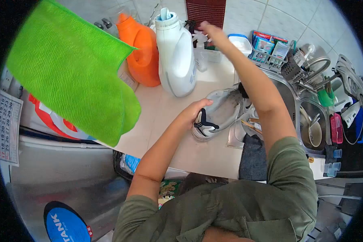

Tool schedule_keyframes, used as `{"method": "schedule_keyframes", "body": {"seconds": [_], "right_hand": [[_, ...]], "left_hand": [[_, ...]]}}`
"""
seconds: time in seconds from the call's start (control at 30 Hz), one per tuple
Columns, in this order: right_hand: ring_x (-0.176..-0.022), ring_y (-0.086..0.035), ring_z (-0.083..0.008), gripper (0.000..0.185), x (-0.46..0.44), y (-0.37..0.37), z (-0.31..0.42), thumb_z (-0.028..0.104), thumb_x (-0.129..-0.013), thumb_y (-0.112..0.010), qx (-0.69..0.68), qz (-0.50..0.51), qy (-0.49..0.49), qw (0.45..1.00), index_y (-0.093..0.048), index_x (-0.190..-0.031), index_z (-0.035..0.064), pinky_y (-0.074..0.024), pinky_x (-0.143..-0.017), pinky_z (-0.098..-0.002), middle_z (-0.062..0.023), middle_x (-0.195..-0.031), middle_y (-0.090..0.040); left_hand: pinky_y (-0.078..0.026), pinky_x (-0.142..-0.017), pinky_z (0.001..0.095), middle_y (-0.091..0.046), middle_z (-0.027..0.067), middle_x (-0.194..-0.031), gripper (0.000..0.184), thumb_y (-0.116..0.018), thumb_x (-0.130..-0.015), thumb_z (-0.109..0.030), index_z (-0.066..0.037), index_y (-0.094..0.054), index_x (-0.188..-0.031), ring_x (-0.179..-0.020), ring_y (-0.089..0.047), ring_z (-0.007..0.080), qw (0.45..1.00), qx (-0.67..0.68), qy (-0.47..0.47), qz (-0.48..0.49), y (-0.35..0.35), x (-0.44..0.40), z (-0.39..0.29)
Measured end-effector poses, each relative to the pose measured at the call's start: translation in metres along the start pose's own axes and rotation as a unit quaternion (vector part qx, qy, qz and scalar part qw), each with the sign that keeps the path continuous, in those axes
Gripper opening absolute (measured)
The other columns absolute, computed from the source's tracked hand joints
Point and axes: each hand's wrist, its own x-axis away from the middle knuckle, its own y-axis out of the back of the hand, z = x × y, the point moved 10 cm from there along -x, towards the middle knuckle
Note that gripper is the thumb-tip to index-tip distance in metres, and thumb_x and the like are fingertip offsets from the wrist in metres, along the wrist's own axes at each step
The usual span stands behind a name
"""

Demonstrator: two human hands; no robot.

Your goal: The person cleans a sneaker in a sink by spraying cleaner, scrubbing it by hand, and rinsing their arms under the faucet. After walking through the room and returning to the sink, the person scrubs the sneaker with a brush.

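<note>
My left hand (194, 113) grips the near-left end of a grey-and-white item with black-and-white trim (220, 111), which looks like a shoe. Its thumb lies on the upper edge; the other fingers are mostly hidden. The item rests on the pale counter, its far end near a small black object (243, 89). My right hand (214, 33) is stretched out toward the back wall, fingers extended and apart from the item. Below and left of it stands a clear spray bottle (201, 56). Nothing shows in that hand.
A white jug (175, 60) and an orange jug (143, 52) stand at the back. A green cloth (76, 72) hangs at the left. To the right are a wire basket of packets (268, 50) and a sink (284, 90). A dark cloth (253, 157) drapes over the counter's front edge.
</note>
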Motion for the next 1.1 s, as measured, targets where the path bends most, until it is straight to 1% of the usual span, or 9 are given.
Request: {"method": "schedule_keyframes", "body": {"seconds": [0.07,0.1,0.23,0.47,0.57,0.63,0.8,0.97,1.1], "right_hand": [[-0.066,-0.060,-0.0240,0.054,-0.010,0.060,-0.001,0.051,-0.084,-0.046,0.016,-0.114,0.013,0.993,-0.066,-0.086,0.0010,-0.0477,-0.062,-0.0344,-0.0121,-0.076,-0.064],[-0.070,-0.062,-0.0317,0.048,-0.028,0.093,-0.014,0.044,-0.082,-0.048,0.177,-0.154,0.043,0.971,-0.066,-0.081,-0.0009,-0.0476,-0.066,-0.0396,-0.0194,-0.080,-0.065],[-0.082,-0.059,-0.0389,0.042,-0.039,0.121,-0.062,0.036,-0.081,-0.044,0.453,-0.049,0.027,0.890,-0.066,-0.082,0.0006,-0.0462,-0.075,-0.0444,-0.0224,-0.088,-0.063],[-0.080,-0.060,-0.0364,0.038,-0.051,0.101,-0.113,0.031,-0.083,-0.047,0.546,0.045,0.040,0.835,-0.064,-0.086,-0.0029,-0.0457,-0.077,-0.0416,-0.0224,-0.092,-0.062],[-0.080,-0.061,-0.0330,0.035,-0.044,0.107,-0.110,0.028,-0.084,-0.046,0.516,0.109,-0.034,0.849,-0.064,-0.082,-0.0015,-0.0471,-0.076,-0.0385,-0.0184,-0.094,-0.064],[-0.083,-0.061,-0.0277,0.030,-0.035,0.134,-0.117,0.026,-0.086,-0.045,0.052,-0.016,-0.176,0.983,-0.064,-0.084,0.0026,-0.0479,-0.074,-0.0339,-0.0132,-0.094,-0.065],[-0.100,-0.056,-0.0368,0.034,0.006,0.139,-0.072,0.022,-0.088,-0.040,-0.448,0.029,-0.125,0.885,-0.057,-0.095,-0.0068,-0.0437,-0.093,-0.0466,-0.0199,-0.102,-0.060],[-0.107,-0.053,-0.0345,0.031,0.122,0.129,0.002,0.017,-0.084,-0.044,-0.494,0.197,-0.040,0.846,-0.058,-0.101,-0.0054,-0.0401,-0.096,-0.0452,-0.0207,-0.108,-0.059],[-0.108,-0.053,-0.0284,0.038,0.230,0.117,0.014,0.000,-0.069,-0.044,-0.045,0.128,0.035,0.990,-0.058,-0.104,-0.0040,-0.0358,-0.099,-0.0440,-0.0165,-0.110,-0.059]], "left_hand": [[-0.050,-0.077,0.0294,-0.062,0.0118,-0.101,0.049,-0.059,-0.077,-0.037,0.000,-0.055,-0.110,-0.084,-0.062,0.0197,1.000,0.010,0.006,0.011,0.006,-0.004,0.002],[-0.050,-0.076,0.0291,-0.062,0.0113,-0.100,0.047,-0.059,-0.078,-0.035,0.000,-0.055,-0.109,-0.084,-0.062,0.0192,1.000,0.019,0.011,0.019,0.008,-0.006,0.004],[-0.052,-0.078,0.0334,-0.059,0.0155,-0.106,0.055,-0.061,-0.076,-0.035,0.001,-0.049,-0.116,-0.086,-0.063,0.0236,0.999,0.017,-0.011,0.040,0.014,-0.012,0.005],[-0.049,-0.073,0.0270,-0.062,0.0108,-0.098,0.043,-0.058,-0.079,-0.032,0.002,-0.057,-0.106,-0.083,-0.062,0.0180,1.000,0.022,0.003,0.015,0.019,-0.011,0.005],[-0.050,-0.075,0.0306,-0.061,0.0131,-0.101,0.049,-0.059,-0.077,-0.034,0.002,-0.053,-0.110,-0.085,-0.062,0.0208,1.000,0.016,0.008,0.008,0.023,-0.016,0.007],[-0.051,-0.077,0.0341,-0.060,0.0154,-0.103,0.055,-0.061,-0.076,-0.036,0.001,-0.050,-0.114,-0.087,-0.062,0.0235,1.000,0.008,0.004,0.014,0.021,-0.017,0.005],[-0.051,-0.076,0.0333,-0.060,0.0132,-0.101,0.053,-0.061,-0.075,-0.037,0.000,-0.051,-0.112,-0.086,-0.062,0.0219,1.000,0.006,-0.021,-0.008,0.010,-0.012,-0.006],[-0.043,-0.078,0.0256,-0.062,0.0039,-0.092,0.038,-0.060,-0.077,-0.032,-0.003,-0.062,-0.101,-0.085,-0.055,0.0119,0.976,-0.146,-0.116,-0.108,0.013,-0.009,-0.027],[-0.043,-0.079,0.0285,-0.064,0.0086,-0.096,0.047,-0.061,-0.074,-0.035,-0.002,-0.061,-0.108,-0.087,-0.058,0.0163,0.937,-0.217,-0.235,-0.139,-0.024,0.008,-0.053]]}}
